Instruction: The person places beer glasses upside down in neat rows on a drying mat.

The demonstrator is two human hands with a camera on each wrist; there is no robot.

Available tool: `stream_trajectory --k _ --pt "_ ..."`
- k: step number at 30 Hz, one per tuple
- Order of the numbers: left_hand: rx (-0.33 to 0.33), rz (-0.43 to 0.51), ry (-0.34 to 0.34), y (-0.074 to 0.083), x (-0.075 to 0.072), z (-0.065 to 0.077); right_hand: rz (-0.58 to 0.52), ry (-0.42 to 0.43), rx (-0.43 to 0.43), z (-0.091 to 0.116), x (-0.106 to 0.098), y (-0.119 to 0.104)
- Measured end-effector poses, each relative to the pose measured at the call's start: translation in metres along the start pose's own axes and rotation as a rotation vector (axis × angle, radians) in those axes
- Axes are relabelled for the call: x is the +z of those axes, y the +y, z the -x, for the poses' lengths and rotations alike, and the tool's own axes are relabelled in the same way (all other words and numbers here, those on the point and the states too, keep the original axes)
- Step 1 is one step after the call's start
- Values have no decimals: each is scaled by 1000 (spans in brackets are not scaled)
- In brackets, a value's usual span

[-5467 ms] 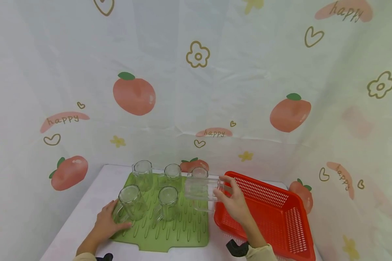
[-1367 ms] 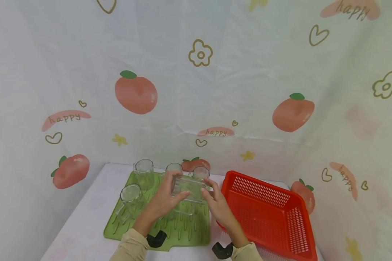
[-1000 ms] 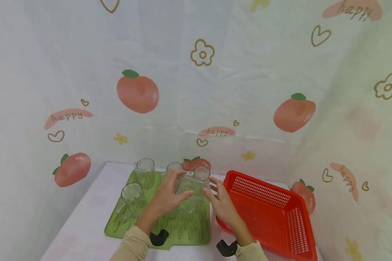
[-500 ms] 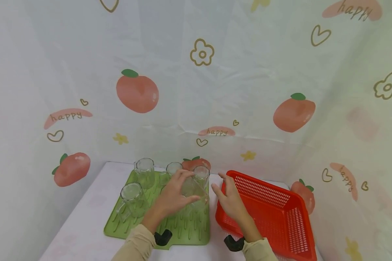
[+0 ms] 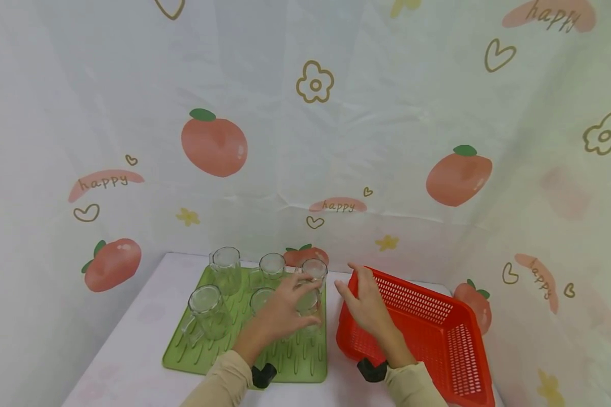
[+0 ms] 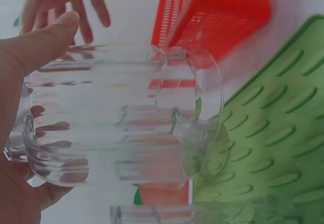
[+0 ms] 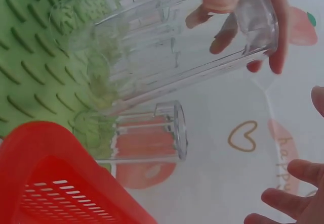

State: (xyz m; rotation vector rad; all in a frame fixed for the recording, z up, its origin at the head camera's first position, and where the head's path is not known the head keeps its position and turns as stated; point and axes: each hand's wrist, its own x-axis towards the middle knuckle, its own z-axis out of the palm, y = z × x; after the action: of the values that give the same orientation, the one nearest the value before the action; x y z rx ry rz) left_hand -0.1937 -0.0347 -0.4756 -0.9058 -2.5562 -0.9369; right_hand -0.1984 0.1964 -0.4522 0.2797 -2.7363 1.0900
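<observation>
My left hand (image 5: 280, 311) grips a clear glass mug (image 6: 116, 113) round its base end, with the thumb on one side and fingers on the other. The mug is upside down, its rim low at the front right of the green drying mat (image 5: 305, 370); in the right wrist view the mug (image 7: 177, 47) leans a little. To its right, my right hand (image 5: 369, 302) is spread with nothing in it, near the left rim of the red basket (image 5: 412, 285). Another upturned mug (image 5: 315, 270) stands just behind the held one.
More upturned glass mugs stand on the mat: one at back left (image 5: 226, 271), one at back middle (image 5: 272, 265), one at front left (image 5: 209, 311). A front middle mug (image 5: 261, 297) is partly hidden by my left hand. A printed curtain (image 5: 265, 169) hangs behind the table.
My right hand held the mug sideways, then both hands held it. The right hand has let go and moved right; my left hand has turned the mug upside down and lowered it toward the mat.
</observation>
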Motion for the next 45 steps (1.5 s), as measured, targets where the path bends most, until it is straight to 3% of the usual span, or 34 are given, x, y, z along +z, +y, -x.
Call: stream_trajectory --k 8,17,23,38,45 --pt "46 -86 11 4 19 -2 23 6 -3 -2 -2 2" --pt "-35 -144 -46 0 42 1 36 0 2 -1 -4 1" --pt "-76 -134 -82 -7 55 6 22 -12 7 0 -4 4" --pt "-139 -106 -134 -14 64 7 3 -5 -44 2 1 7" --pt "-137 -62 -115 -9 54 3 6 -37 -15 3 0 8"
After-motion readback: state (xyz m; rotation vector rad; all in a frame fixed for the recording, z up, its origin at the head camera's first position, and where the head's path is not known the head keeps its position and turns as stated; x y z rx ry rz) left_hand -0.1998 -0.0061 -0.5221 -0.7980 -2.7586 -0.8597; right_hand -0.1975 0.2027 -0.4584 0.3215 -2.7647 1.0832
